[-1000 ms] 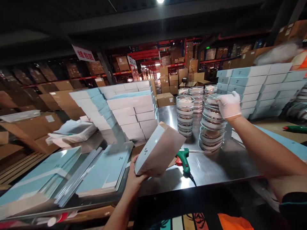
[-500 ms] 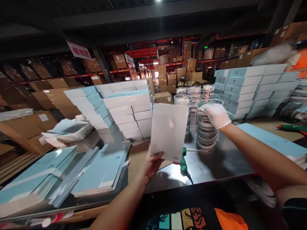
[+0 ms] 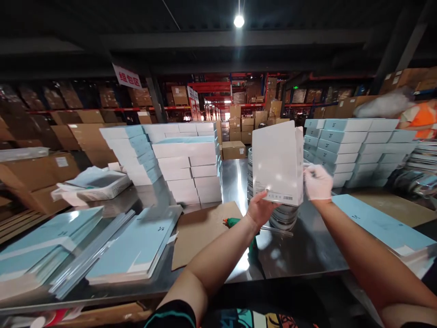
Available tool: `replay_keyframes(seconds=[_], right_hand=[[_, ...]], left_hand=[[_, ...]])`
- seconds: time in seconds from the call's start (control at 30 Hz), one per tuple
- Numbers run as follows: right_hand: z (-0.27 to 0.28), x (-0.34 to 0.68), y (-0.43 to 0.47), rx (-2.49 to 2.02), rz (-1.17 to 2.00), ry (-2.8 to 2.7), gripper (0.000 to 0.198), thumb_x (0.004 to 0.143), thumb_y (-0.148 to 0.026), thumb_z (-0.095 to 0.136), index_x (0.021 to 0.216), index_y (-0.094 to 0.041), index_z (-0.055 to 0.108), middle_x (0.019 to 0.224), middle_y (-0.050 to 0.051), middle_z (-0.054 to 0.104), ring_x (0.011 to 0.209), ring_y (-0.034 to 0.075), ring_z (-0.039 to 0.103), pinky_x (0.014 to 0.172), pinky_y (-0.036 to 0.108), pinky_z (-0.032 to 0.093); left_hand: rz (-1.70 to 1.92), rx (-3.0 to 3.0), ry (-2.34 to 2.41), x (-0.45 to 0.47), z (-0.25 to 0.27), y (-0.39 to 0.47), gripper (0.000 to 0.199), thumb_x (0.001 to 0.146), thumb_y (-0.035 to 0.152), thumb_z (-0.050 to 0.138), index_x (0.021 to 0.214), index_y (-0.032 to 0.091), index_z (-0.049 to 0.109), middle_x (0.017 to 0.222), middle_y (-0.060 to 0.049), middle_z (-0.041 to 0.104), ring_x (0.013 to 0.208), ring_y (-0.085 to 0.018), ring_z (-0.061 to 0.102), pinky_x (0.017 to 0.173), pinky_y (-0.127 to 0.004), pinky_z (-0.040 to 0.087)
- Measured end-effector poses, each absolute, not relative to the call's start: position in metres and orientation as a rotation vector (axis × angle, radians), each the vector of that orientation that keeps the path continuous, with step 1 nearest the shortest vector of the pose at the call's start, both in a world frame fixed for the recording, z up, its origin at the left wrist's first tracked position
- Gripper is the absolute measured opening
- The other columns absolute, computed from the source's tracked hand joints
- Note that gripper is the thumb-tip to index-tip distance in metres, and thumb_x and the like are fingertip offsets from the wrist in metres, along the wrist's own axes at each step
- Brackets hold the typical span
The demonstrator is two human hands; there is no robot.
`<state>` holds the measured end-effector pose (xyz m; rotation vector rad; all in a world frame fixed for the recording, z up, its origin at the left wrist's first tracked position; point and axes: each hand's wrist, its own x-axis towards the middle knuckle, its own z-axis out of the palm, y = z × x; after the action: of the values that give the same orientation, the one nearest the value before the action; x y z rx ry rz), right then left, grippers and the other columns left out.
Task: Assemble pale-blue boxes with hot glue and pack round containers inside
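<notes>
In the head view, the bare left hand (image 3: 262,210) has its grip clamped on the lower edge of a white rectangular cardboard box (image 3: 276,164), held above the shiny metal tabletop (image 3: 314,250). The white-gloved right hand (image 3: 318,183) is at the right edge of this box; whether its grip is closed on it, I cannot tell. Behind the box stands a stack of round shiny containers (image 3: 284,219). Left of the box lies a flat brown cardboard sheet (image 3: 198,230).

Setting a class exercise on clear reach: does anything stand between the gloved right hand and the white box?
Nothing visible does: the right hand is beside the white box, contact unclear. The left hand holds its lower edge.
</notes>
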<state>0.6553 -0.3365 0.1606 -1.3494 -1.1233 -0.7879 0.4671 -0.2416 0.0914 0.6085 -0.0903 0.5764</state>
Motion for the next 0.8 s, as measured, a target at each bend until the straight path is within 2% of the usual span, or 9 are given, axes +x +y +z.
replay_keyframes(seconds=[0.13, 0.27, 0.33, 0.4, 0.53, 0.6, 0.67, 0.73, 0.8], right_hand=[[0.199, 0.663, -0.346, -1.207, -0.844, -0.750, 0.026, 0.092, -0.029, 0.071, 0.074, -0.026, 0.051, 0.072, -0.002, 0.059, 0.070, 0.015, 0.053, 0.076, 0.031, 0.052], [0.244, 0.658, -0.371, -0.988, -0.920, -0.593, 0.032, 0.087, -0.022, 0.077, 0.073, -0.027, 0.048, 0.076, -0.002, 0.055, 0.078, 0.015, 0.054, 0.086, 0.032, 0.049], [0.255, 0.640, -0.385, -0.809, -0.895, -0.641, 0.035, 0.082, -0.031, 0.085, 0.072, -0.025, 0.052, 0.076, -0.002, 0.055, 0.076, 0.015, 0.055, 0.082, 0.033, 0.048], [0.256, 0.612, -0.393, -0.747, -0.701, -0.782, 0.044, 0.073, -0.048, 0.094, 0.072, -0.024, 0.057, 0.073, -0.002, 0.057, 0.068, 0.014, 0.052, 0.074, 0.033, 0.046], [0.233, 0.543, -0.380, -1.070, 0.091, -1.089, 0.065, 0.059, -0.077, 0.097, 0.074, -0.022, 0.065, 0.070, -0.001, 0.063, 0.059, 0.014, 0.053, 0.061, 0.032, 0.045], [0.214, 0.513, -0.364, -1.217, 0.290, -1.268, 0.063, 0.066, -0.081, 0.092, 0.075, -0.022, 0.071, 0.080, 0.004, 0.072, 0.072, 0.020, 0.066, 0.069, 0.036, 0.055], [0.190, 0.492, -0.349, -1.281, 0.287, -1.486, 0.060, 0.077, -0.082, 0.084, 0.086, -0.023, 0.081, 0.113, 0.011, 0.080, 0.108, 0.030, 0.075, 0.097, 0.045, 0.060], [0.160, 0.479, -0.337, -1.271, 0.288, -1.620, 0.061, 0.087, -0.080, 0.077, 0.114, -0.026, 0.085, 0.149, 0.013, 0.070, 0.144, 0.037, 0.061, 0.122, 0.052, 0.050], [0.124, 0.472, -0.328, -1.232, 0.343, -1.571, 0.071, 0.094, -0.078, 0.071, 0.146, -0.030, 0.072, 0.164, 0.013, 0.058, 0.155, 0.036, 0.051, 0.129, 0.055, 0.043]], left_hand=[[0.573, 0.691, -0.081, 0.453, 0.083, -0.242, 0.053, 0.067, 0.038, 0.087, 0.113, 0.017, 0.073, 0.120, -0.013, 0.080, 0.116, -0.034, 0.074, 0.086, -0.040, 0.061], [0.635, 0.796, -0.010, 0.411, 0.068, -0.234, 0.075, 0.055, 0.027, 0.097, 0.122, 0.022, 0.064, 0.108, -0.006, 0.076, 0.100, -0.026, 0.073, 0.080, -0.034, 0.058], [0.712, 0.865, 0.063, 0.380, 0.054, -0.224, 0.088, 0.051, 0.020, 0.100, 0.129, 0.026, 0.058, 0.106, -0.002, 0.072, 0.090, -0.021, 0.069, 0.073, -0.030, 0.054], [0.810, 0.972, 0.163, 0.346, 0.035, -0.213, 0.094, 0.052, 0.023, 0.103, 0.132, 0.027, 0.054, 0.111, -0.002, 0.070, 0.093, -0.020, 0.067, 0.074, -0.029, 0.054], [0.932, 1.102, 0.302, 0.280, -0.013, -0.201, 0.104, 0.056, 0.032, 0.106, 0.142, 0.031, 0.047, 0.121, -0.002, 0.068, 0.098, -0.019, 0.066, 0.083, -0.030, 0.054], [0.905, 1.142, 0.373, 0.252, -0.037, -0.200, 0.110, 0.057, 0.038, 0.107, 0.147, 0.033, 0.044, 0.119, -0.003, 0.069, 0.094, -0.020, 0.067, 0.082, -0.031, 0.054], [0.896, 1.208, 0.457, 0.230, -0.057, -0.198, 0.106, 0.053, 0.045, 0.107, 0.141, 0.028, 0.051, 0.121, -0.007, 0.070, 0.103, -0.025, 0.069, 0.089, -0.036, 0.056], [0.903, 1.308, 0.566, 0.215, -0.072, -0.195, 0.099, 0.048, 0.049, 0.108, 0.130, 0.023, 0.059, 0.127, -0.012, 0.070, 0.116, -0.033, 0.068, 0.101, -0.044, 0.055], [0.890, 1.406, 0.676, 0.205, -0.081, -0.190, 0.093, 0.049, 0.049, 0.107, 0.125, 0.021, 0.062, 0.133, -0.016, 0.069, 0.124, -0.037, 0.067, 0.109, -0.051, 0.053]])
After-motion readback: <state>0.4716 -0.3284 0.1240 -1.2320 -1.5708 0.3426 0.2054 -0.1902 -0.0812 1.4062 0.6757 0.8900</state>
